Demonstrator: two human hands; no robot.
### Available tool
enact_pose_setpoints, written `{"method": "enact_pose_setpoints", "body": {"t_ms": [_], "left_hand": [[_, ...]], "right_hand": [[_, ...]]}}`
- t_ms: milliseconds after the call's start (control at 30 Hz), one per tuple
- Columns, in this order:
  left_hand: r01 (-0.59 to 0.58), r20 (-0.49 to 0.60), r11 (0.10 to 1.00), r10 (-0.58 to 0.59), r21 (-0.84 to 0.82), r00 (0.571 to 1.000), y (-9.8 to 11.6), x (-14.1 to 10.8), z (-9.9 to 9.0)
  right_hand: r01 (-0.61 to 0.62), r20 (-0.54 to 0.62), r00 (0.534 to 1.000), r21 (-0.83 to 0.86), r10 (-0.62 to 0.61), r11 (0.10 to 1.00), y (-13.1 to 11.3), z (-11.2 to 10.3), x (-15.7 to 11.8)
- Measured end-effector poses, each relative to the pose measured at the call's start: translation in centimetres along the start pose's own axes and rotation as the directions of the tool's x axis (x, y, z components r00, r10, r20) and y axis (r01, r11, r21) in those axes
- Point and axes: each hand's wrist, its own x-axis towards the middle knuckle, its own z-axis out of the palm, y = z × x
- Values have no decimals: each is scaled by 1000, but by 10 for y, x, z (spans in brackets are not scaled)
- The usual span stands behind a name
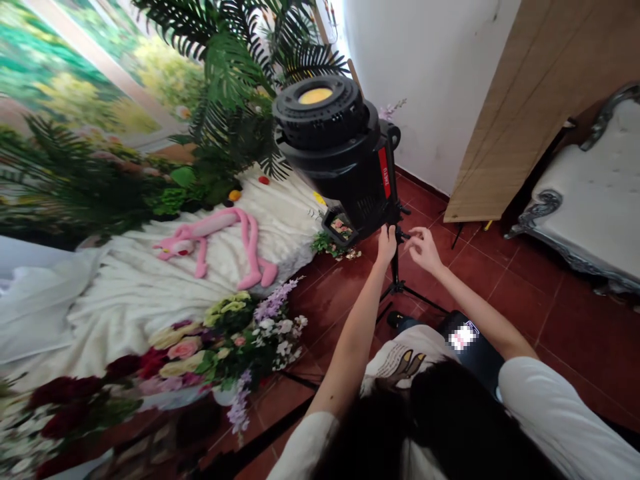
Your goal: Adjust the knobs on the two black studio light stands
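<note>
A large black studio light [335,153] with a round yellow emitter facing up and a red label on its side sits on a black light stand [395,267]. My left hand [387,245] is closed round the top of the stand, just under the light's body. Close beside it, my right hand [424,249] has its thumb and fingertips at a small black tightening knob [401,235] that sticks out from the stand. The other fingers of that hand are bent. The stand's legs spread on the floor near my foot.
At left, a pink plush toy [220,233] lies on a white furry cloth [135,280]. Artificial flowers [225,340] stand in front, palm leaves [240,53] behind. A wooden panel [490,127] and a white tufted sofa [590,193] stand right, on red floor tiles [515,300].
</note>
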Motion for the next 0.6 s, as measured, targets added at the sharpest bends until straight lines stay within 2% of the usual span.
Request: {"method": "enact_pose_setpoints", "body": {"t_ms": [67, 100, 267, 400, 600], "left_hand": [[5, -7, 1000, -5, -9, 1000, -1, 1, 1], [4, -7, 1000, -4, -21, 1000, -3, 2, 2], [-14, 22, 996, 16, -86, 1000, -8, 6, 4], [-38, 47, 995, 43, -89, 998, -6, 6, 1], [-58, 63, 995, 64, -86, 996, -5, 5, -2]], "right_hand": [[-44, -108, 993, 90, 54, 995, -7, 3, 7], [-76, -122, 988, 150, 95, 986, -13, 5, 15], [-268, 47, 962, 377, 271, 887, -39, 24, 62], [-280, -41, 942, 448, 332, 849, -39, 43, 87], [-306, -42, 925, 505, 377, 807, -47, 52, 95]]}}
